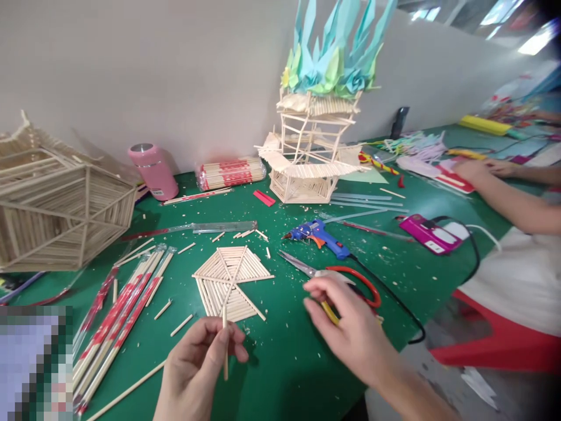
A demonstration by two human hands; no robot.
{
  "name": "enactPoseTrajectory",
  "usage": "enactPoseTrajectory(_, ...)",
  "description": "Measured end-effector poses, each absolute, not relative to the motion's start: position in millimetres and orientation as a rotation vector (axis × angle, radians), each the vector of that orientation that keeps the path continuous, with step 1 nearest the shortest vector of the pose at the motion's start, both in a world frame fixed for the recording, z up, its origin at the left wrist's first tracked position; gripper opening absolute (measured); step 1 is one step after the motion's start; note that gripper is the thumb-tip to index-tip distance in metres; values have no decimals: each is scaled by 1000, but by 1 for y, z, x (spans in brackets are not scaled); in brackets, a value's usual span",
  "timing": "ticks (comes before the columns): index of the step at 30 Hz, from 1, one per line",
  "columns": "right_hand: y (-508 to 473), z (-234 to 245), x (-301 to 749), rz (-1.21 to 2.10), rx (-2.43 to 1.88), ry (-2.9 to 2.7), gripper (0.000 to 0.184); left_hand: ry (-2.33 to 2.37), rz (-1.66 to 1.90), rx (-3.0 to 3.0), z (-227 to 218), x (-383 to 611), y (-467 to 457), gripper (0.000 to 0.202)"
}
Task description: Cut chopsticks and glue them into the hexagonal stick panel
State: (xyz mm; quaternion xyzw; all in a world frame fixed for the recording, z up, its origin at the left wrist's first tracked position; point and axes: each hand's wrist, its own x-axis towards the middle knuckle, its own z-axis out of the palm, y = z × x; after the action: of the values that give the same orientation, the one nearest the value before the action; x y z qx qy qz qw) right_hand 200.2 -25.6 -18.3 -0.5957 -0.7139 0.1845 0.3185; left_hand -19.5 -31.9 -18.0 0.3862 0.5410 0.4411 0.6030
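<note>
Found short wooden stick [226,359] pinched between thumb and fingertips of left hand [197,362], nearly upright, digits closed to the stick's thickness. Observed, just beyond left fingertips, polygonal stick panel [230,279] lying flat, wedge-shaped gap facing right hand [350,333]. Recorded right thumb and forefinger parted, fingers half curled above scissors [302,265]; cannot tell whether touching the handles. Noted blue hot-glue gun [322,235] beyond right fingertips, black cable [386,292] running past to their right. Logged plastic-sleeved wooden sticks [127,313] left of left fingers. Located, well beyond both hands, tiered stick model [311,169] crowned with blue and green paper shapes [335,67], pink tumbler [153,172] standing farther left.
</note>
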Motion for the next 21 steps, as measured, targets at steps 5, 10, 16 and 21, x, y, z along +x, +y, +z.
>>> enactPoseTrajectory(5,-26,-29,252,152,-1901,-2084,46,1167,975,792,-22,-17,-28,26)
enactPoseTrajectory(10,-15,-31,256,186,-2035,-2156,50,1140,1044,665,-27,-17,-22,28)
enactPoseTrajectory(16,-4,-32,253,212,-2162,-2069,40,1173,1124,548,-27,-25,-19,23)
enactPoseTrajectory(21,-11,-33,255,235,-2161,-1958,38,1186,1110,561,-32,-28,-23,22)
